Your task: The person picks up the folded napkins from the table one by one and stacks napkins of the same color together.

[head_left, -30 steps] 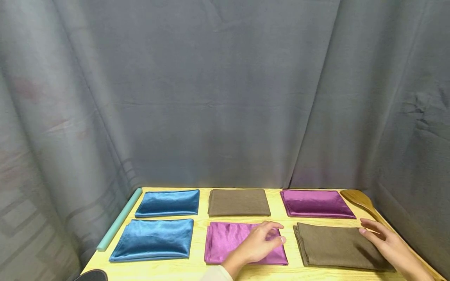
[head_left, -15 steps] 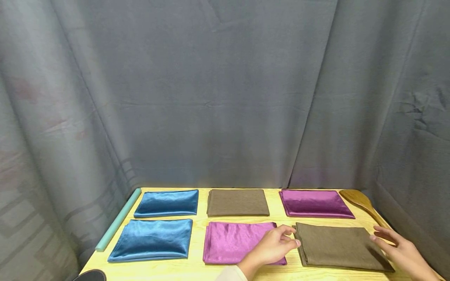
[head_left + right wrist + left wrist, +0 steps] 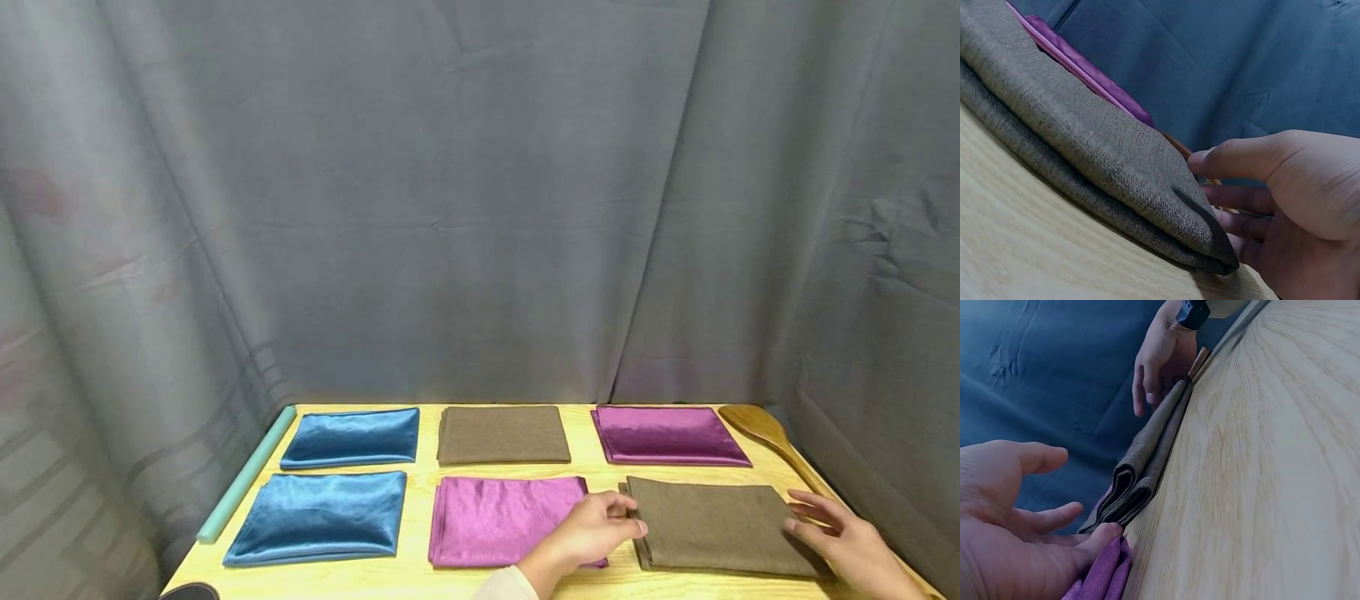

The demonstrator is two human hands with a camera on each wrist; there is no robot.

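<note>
A folded brown cloth (image 3: 712,525) lies flat at the front right of the table. My left hand (image 3: 596,529) is at its left edge, fingers loosely bent and thumb apart, above the right end of a folded light purple cloth (image 3: 498,517). In the left wrist view a finger of the left hand (image 3: 1022,531) is close to the brown cloth's (image 3: 1147,456) folded layers; contact is unclear. My right hand (image 3: 847,537) is at the cloth's right edge. In the right wrist view the right hand (image 3: 1297,206) has its thumb above the corner and its fingers beside the edge, pinching nothing.
Behind lie folded blue (image 3: 351,437), brown (image 3: 504,435) and dark purple (image 3: 671,435) cloths; another blue cloth (image 3: 318,517) lies front left. A pale green rod (image 3: 247,475) runs along the left edge, a wooden spoon (image 3: 761,425) along the right. Grey curtains (image 3: 465,208) surround the table.
My left hand has moved right, from over the light purple cloth to the brown cloth's left edge. The right hand has shifted right and nearer, from over the brown cloth to its right edge.
</note>
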